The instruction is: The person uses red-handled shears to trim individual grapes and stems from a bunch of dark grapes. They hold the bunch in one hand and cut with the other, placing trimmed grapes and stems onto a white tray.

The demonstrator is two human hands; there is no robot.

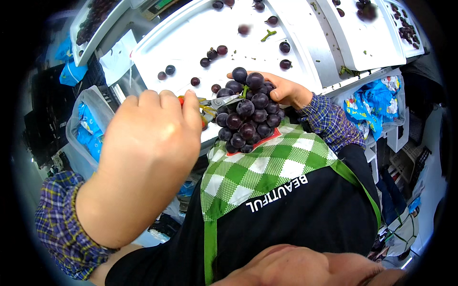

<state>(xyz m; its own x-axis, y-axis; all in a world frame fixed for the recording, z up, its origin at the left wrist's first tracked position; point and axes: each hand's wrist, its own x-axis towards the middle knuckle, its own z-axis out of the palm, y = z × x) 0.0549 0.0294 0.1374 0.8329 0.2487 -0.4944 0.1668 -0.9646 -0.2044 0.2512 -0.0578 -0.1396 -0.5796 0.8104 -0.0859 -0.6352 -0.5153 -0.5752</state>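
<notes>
A bunch of dark purple grapes (252,114) hangs in front of my chest, over the checked apron. My right hand (291,87) holds it from behind, on the right, with the thumb near the upper grapes. In my left hand (154,125) are small snips (220,102) with red and yellow handles. Their metal blades reach in among the upper grapes, close to a green stem (244,92). Whether the blades touch the stem I cannot tell. The back of my left hand hides most of the handles.
Ahead lies a white tray (171,46) with loose grapes (212,53) and a stem piece (268,35). More white trays (379,43) with grapes stand to the right, another tray (103,28) at far left. Bins of blue printed wrappers flank me, left (87,128) and right (375,103).
</notes>
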